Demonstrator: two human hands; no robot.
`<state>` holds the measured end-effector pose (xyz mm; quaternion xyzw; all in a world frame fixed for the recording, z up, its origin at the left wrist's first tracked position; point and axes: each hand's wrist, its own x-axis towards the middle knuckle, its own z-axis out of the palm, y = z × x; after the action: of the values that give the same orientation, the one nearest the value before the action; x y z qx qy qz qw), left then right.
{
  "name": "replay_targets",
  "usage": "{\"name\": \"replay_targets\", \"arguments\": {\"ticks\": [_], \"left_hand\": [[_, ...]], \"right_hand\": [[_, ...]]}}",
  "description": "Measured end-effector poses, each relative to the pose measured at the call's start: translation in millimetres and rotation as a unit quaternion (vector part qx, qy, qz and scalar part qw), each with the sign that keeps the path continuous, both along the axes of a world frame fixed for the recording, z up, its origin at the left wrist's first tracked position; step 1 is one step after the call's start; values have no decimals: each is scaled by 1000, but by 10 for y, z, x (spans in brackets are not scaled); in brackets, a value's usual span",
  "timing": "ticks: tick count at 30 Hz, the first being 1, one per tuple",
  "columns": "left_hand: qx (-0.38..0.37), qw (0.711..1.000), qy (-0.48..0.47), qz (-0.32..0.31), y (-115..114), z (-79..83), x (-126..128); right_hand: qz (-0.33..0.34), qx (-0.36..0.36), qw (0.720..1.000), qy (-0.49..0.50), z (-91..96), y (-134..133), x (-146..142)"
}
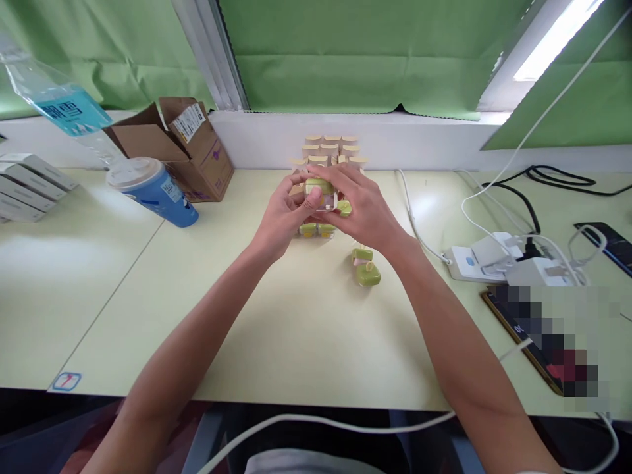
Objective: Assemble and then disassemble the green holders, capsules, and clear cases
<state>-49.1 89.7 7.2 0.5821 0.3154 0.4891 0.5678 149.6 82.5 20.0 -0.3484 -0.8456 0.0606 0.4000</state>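
My left hand point(282, 216) and my right hand point(359, 205) meet above the middle of the pale yellow table point(276, 329). Together they pinch a small clear case with a green lid point(322, 193). Under the hands lie more small green pieces point(316, 230). Two loose green pieces point(365, 266) rest on the table just right of my right wrist. Behind the hands stand several small jars with beige lids point(330, 148) in rows against the wall.
A blue cup with a white lid point(151, 187) and an open cardboard box point(190, 148) are at the back left, with a water bottle point(59, 105) and white boxes point(27, 187) further left. A power strip with cables point(498, 260) and a phone point(609, 243) lie at right.
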Motion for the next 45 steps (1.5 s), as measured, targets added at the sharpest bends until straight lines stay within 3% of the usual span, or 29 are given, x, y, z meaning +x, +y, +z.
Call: {"name": "replay_targets", "arguments": {"ticks": [9, 14, 20, 24, 30, 32, 34, 37, 39, 42, 45], "left_hand": [[-6, 999, 23, -25, -20, -14, 12], [-27, 999, 34, -18, -20, -26, 21], [-24, 999, 45, -6, 1, -47, 6], [-11, 996, 79, 42, 29, -99, -2], [37, 992, 116, 20, 87, -153, 17], [102, 973, 199, 58, 161, -177, -60], [159, 926, 326, 106, 262, -220, -197], [130, 849, 495, 134, 408, -297, -440], [79, 822, 552, 119, 476, -336, -563], [38, 818, 571, 57, 529, -363, -635], [54, 835, 548, 20, 545, -380, -609]], "right_hand": [[-45, 8, 997, -58, -15, 63, 104], [-66, -79, 990, -94, 80, 12, 105], [28, -151, 988, 4, 148, 1, 179], [94, -225, 968, 65, 185, 19, 305], [35, -220, 974, 45, 130, 95, 501], [-14, -209, 978, 4, 81, 136, 548], [-61, -200, 975, -71, 32, 174, 558], [-116, -211, 952, -190, -35, 217, 497], [-130, -231, 934, -241, -78, 236, 430], [-127, -235, 920, -286, -137, 259, 344], [-134, -227, 912, -315, -180, 281, 301]]}}
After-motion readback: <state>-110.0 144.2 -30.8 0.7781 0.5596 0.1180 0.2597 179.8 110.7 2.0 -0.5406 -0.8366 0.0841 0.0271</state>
